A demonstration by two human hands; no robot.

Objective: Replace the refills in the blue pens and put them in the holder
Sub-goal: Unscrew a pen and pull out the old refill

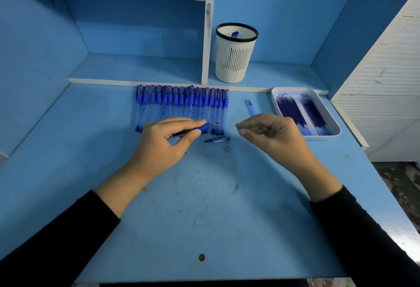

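My left hand [167, 140] grips a blue pen barrel [203, 127] with its refill tip sticking out to the right. To its right, my right hand [270, 132] hovers with thumb and fingers pinched loosely and nothing visible between them. A pen cap [217, 139] and a small metal tip piece [226, 149] lie on the desk between the hands. Behind the hands lies a row of several capped blue pens [181, 102]. A white holder [235, 53] with a black rim stands on the low shelf, one blue pen inside it.
A white tray [333, 123] full of blue refills sits at the right. Loose refills [250, 107] lie left of the tray. White shelf dividers rise behind the desk. A white slatted cabinet [386, 82] stands to the right. The desk front is speckled with dirt.
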